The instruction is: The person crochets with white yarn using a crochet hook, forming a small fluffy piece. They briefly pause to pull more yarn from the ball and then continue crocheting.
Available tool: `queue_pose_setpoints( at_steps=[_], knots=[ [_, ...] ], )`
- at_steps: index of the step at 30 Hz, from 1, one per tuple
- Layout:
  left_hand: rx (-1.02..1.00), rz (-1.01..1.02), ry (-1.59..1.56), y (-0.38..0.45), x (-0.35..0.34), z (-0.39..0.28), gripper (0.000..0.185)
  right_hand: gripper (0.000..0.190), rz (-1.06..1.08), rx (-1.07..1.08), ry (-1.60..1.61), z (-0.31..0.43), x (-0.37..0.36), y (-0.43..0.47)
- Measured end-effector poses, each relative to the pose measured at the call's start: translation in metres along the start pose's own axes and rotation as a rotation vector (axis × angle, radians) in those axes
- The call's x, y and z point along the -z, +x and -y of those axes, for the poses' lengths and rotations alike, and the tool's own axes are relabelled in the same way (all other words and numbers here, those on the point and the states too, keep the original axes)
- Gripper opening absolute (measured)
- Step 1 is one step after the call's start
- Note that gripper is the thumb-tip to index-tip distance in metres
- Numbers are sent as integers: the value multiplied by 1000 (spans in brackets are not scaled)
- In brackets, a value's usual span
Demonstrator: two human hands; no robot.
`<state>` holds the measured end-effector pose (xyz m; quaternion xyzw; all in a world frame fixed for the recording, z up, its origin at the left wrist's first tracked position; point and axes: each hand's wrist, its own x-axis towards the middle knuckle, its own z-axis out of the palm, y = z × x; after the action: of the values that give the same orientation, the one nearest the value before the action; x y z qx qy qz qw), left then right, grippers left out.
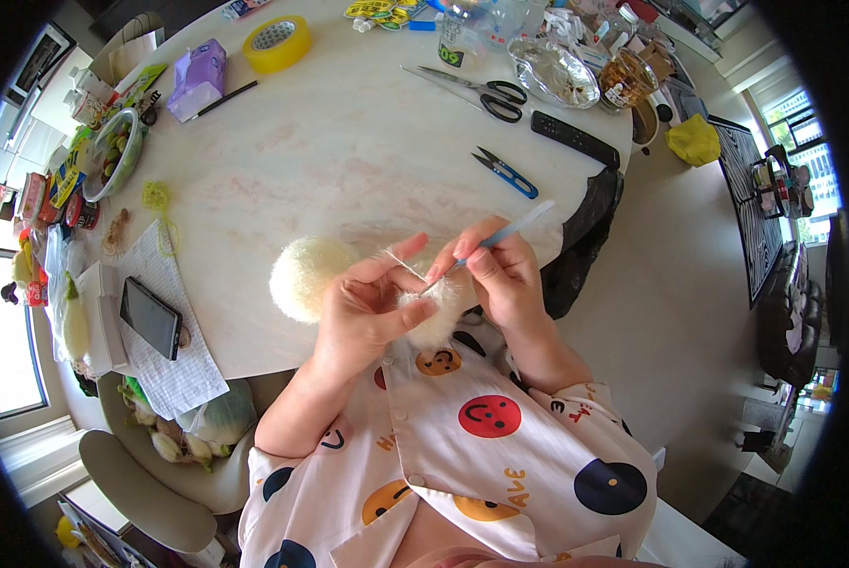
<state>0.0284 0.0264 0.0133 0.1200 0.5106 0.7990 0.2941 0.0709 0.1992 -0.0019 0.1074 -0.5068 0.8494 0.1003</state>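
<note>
My left hand (pixel 368 305) pinches a small fuzzy cream crochet piece (pixel 435 312) near the table's front edge. A strand of yarn (pixel 404 263) runs taut from my raised left index finger to the piece. My right hand (pixel 499 270) grips a crochet hook (pixel 517 224) with a pale blue-grey handle, its metal tip at the top of the piece. Beside my left hand lies a fluffy cream yarn ball (pixel 307 278), partly hidden by that hand. The stitches are too fuzzy to make out.
Blue thread snips (pixel 506 172), black-handled scissors (pixel 492 92) and a black remote control (pixel 573 138) lie to the right. At the left, a smartphone (pixel 151 317) rests on a written sheet (pixel 176 383). Yellow tape (pixel 277 44) and a purple tissue pack (pixel 197 79) stand farther back.
</note>
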Motion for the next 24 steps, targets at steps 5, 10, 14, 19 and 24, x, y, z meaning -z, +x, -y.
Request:
queue_pose_setpoints(
  at_steps=[5, 10, 14, 19, 24],
  knots=[
    [-16, 18, 58, -1, 5, 0, 25, 8, 82, 223, -426, 11, 1, -1],
    [-51, -24, 67, 1, 7, 6, 27, 11, 233, 687, -1111, 13, -3, -3],
    [56, 44, -138, 0, 6, 9, 46, 19, 230, 1012, -1355, 1, -7, -2],
    [224, 111, -310, 0, 6, 2, 60, 19, 253, 1049, -1277, 0, -3, -3],
    [133, 41, -156, 0, 5, 0, 61, 14, -61, 277, -421, 4, -8, -8]
  ],
)
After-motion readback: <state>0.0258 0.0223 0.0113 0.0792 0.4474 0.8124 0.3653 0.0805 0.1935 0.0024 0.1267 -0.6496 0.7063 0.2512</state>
